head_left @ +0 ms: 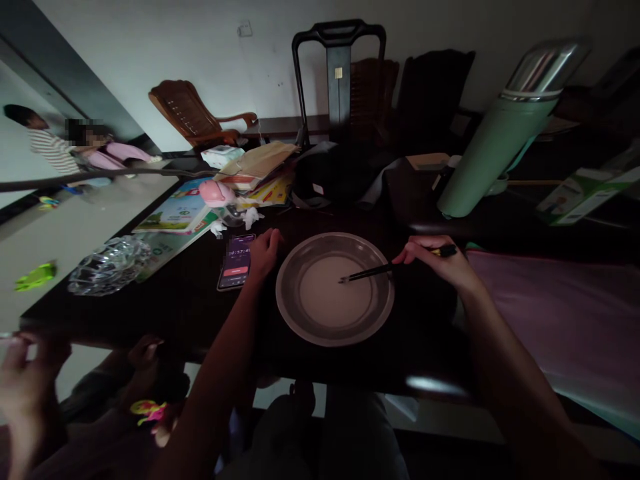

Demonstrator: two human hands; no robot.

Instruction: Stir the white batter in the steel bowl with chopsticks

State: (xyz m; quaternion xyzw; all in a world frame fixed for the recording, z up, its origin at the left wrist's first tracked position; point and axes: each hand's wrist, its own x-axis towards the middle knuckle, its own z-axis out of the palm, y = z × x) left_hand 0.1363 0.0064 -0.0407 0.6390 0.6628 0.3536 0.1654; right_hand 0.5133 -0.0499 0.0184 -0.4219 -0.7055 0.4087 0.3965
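Note:
In my right hand (pixel 433 257) is a pair of slim black chopsticks (pixel 370 271) with yellow marks at the rear end. Their tips lie over the middle of a round, shallow metal plate (pixel 285 287) on the dark table. Whether the tips pinch anything is too small to tell. My left hand (pixel 264 253) rests on the table left of the plate, its fingers curled in and no object visible in them. Beside it, partly covered by the wrist, lies a phone (pixel 235 263) with a lit timer screen.
A glass ashtray (pixel 110 267), booklets (pixel 175 210) and a pink-topped item (pixel 217 193) occupy the left side. A green thermos (pixel 500 147) stands back right, near a pinkish sheet (pixel 560 313). Another person's hands (pixel 30 373) show lower left; two people sit farther back.

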